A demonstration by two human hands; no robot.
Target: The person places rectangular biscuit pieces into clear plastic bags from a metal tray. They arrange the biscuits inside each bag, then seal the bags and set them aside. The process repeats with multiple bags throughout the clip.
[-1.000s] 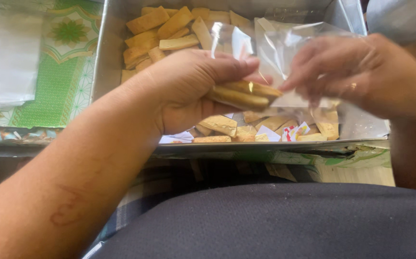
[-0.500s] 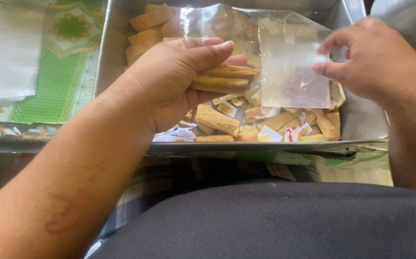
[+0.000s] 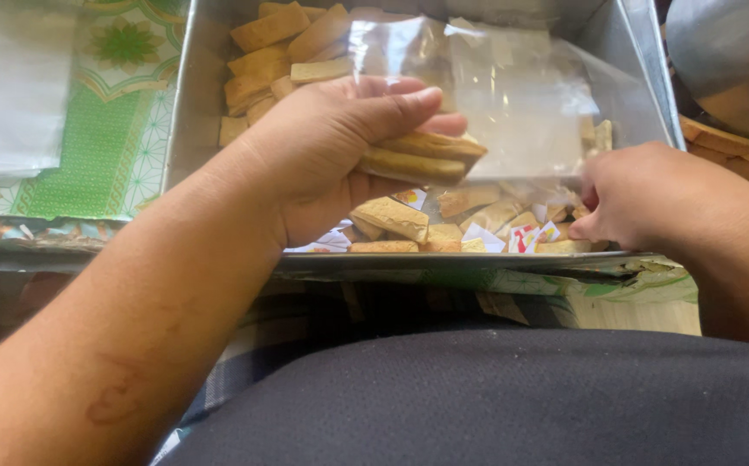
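My left hand [image 3: 331, 151] is shut on a few flat golden biscuit slices [image 3: 418, 157], stacked between thumb and fingers over a metal tray [image 3: 443, 263]. A clear plastic bag [image 3: 517, 108] stands just behind those fingertips, its mouth towards the slices. My right hand [image 3: 642, 194] is down at the tray's front right corner, fingers curled onto small white, red and yellow paper slips [image 3: 530, 235]. Whether it holds a slip is hidden. More biscuit slices [image 3: 271, 52] lie piled in the tray's far left.
A green patterned cloth [image 3: 90, 155] covers the surface left of the tray, with a stack of clear plastic bags [image 3: 8, 86] on it. A metal pot [image 3: 728, 60] and more biscuit pieces [image 3: 737, 147] sit at the right. My dark-clothed lap [image 3: 495, 406] fills the foreground.
My right hand let go of the clear bag and dropped to the paper slips at the tray's front right. The left hand kept the biscuit slices, and the bag stays by its fingertips.
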